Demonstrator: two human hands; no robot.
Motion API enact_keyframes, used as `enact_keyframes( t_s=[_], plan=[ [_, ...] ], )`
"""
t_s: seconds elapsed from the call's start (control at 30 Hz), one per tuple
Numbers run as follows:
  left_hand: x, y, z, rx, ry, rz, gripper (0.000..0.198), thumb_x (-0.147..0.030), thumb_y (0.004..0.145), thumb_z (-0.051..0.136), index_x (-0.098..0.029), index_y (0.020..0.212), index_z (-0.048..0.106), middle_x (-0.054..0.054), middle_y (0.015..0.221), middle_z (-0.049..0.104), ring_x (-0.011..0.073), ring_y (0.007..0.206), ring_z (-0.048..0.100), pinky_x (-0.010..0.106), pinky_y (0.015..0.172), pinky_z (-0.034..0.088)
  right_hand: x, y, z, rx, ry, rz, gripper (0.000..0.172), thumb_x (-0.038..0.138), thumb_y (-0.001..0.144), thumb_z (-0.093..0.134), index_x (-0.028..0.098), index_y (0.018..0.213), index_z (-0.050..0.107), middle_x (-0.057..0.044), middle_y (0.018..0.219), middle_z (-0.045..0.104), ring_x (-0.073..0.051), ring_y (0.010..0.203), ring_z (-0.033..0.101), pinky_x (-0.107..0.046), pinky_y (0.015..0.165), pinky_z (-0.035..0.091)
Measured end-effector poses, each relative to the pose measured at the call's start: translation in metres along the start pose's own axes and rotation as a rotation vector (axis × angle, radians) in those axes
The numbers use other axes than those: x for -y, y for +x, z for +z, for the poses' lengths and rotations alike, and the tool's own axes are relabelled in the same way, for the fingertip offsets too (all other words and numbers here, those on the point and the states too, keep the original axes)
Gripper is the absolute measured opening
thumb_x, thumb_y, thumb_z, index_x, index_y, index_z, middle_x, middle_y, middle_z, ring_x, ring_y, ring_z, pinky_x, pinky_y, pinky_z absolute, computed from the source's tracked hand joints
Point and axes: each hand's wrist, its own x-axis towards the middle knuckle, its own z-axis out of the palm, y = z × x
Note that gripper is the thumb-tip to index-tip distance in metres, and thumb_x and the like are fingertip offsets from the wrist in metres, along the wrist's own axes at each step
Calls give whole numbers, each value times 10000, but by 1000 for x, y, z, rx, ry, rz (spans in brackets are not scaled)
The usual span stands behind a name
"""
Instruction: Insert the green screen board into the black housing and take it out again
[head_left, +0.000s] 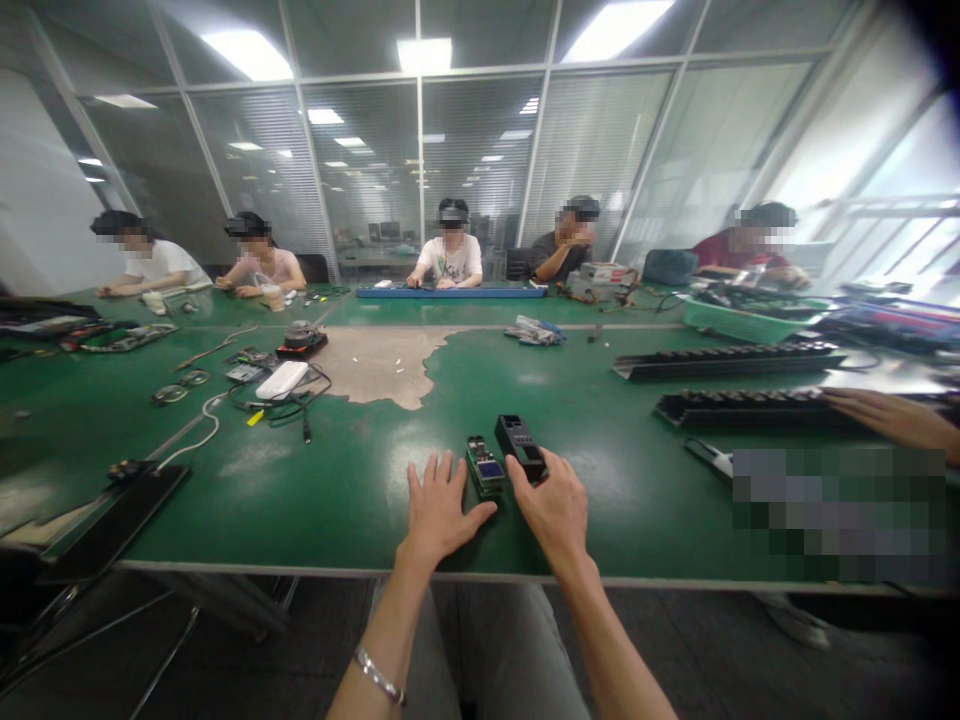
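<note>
On the green table (360,500) in front of me lies a small green circuit board (475,452) with a dark blue display on it. Just left of the board, my left hand (436,508) rests palm down with its fingers spread, its thumb below the board's near end. My right hand (553,505) grips the near end of a black rectangular plastic housing (517,440) that has cut-out openings. Thumb and fingers are on either side of it. The housing lies beside the board on its right, with a narrow gap between them.
A white power bank (283,380) with cables and a pair of glasses (180,386) lie to the left. Long black rails (750,408) lie on the right, where another person's hand (900,415) touches one. A green basket (750,318) stands behind. Several people sit across the table.
</note>
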Motion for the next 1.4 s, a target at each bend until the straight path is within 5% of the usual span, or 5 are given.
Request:
enact_keyframes(
  t_s=[0.2,0.5,0.8,1.4],
  plan=[
    [0,1,0,-9,3,-3,797,-774,920,189,-273,1509,382,101,1599,316,364,1488,195,662,1173,68,-22,-8,4,47,-61,31,477,544,864,534,165,1135,636,-118,1036,673,-260,949,617,-348,827,434],
    [0,1,0,-10,13,-1,711,-738,943,211,-337,1511,362,73,1602,318,360,1484,206,668,1165,96,-30,-14,10,75,-112,31,507,540,850,549,154,1170,622,-126,1078,670,-276,979,620,-353,836,444],
    [-1,1,-2,2,7,-14,663,-706,956,246,-352,1501,381,55,1612,296,348,1494,178,647,1178,66,-33,-19,13,48,-125,14,742,608,823,569,86,1347,501,-188,1193,617,-311,1078,586,-382,887,444],
    [1,-1,-4,-16,2,16,624,-685,953,319,-348,1466,434,71,1595,328,363,1473,220,661,1166,84,-30,-14,8,24,-74,5,535,586,872,500,141,1134,641,-132,999,659,-260,902,600,-358,799,431]
  ],
)
